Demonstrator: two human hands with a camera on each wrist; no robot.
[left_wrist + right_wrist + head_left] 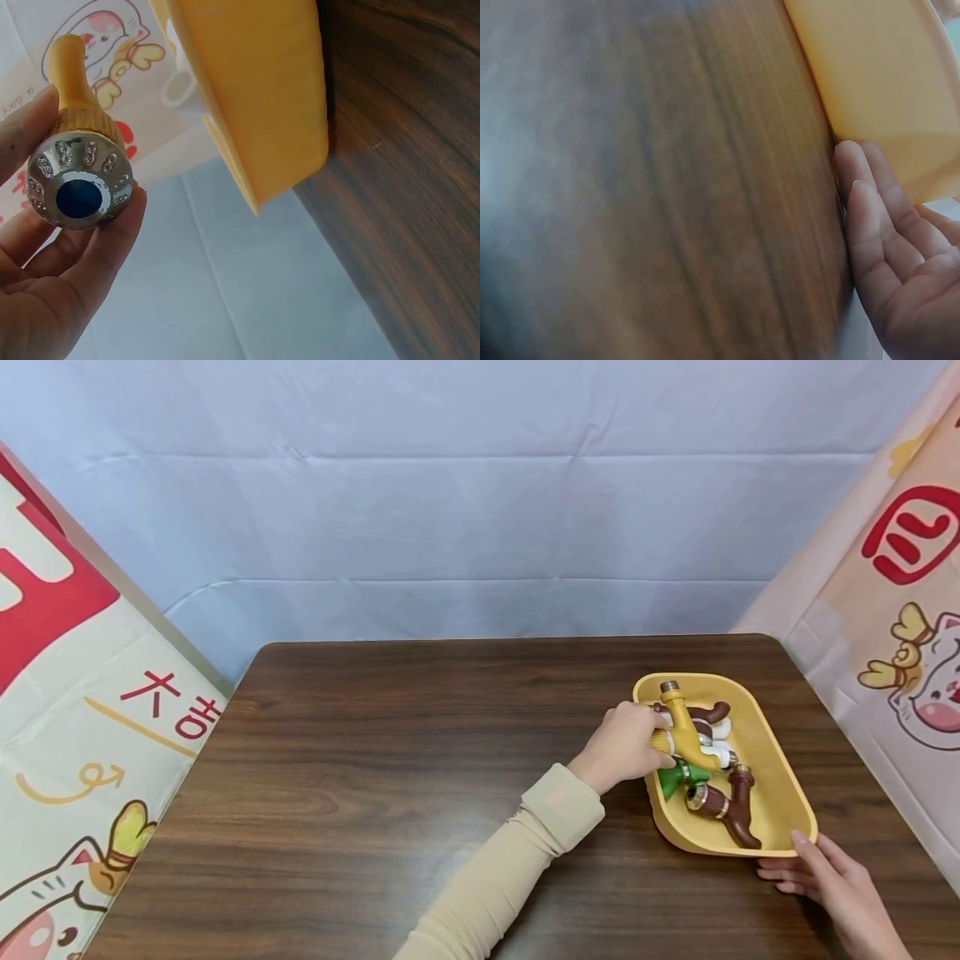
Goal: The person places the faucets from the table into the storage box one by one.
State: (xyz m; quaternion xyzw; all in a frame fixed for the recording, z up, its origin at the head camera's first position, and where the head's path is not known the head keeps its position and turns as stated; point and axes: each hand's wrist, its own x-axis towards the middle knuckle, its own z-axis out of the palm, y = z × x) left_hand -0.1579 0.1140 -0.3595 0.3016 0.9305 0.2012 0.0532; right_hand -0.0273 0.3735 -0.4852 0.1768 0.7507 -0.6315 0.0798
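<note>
My left hand (624, 745) grips a yellow faucet (682, 727) by its ribbed handle above the yellow bin (776, 777). In the left wrist view, the thumb and fingers close around the faucet's handle (90, 120), whose silver end faces the camera. My right hand (840, 885) holds the bin's near right corner, with the thumb at the rim and the other fingers against the outside wall, as the right wrist view shows. Inside the bin lie a brown faucet (738, 810), a green faucet (678, 774), another brown faucet (708, 713) and white pieces (722, 731), partly covered.
The bin stands on the right part of a dark wood-grain table (420, 760). A pale blue cloth (450, 510) hangs behind the table's far edge. Printed cloths with cartoon figures hang at the left (90, 760) and right (892, 635).
</note>
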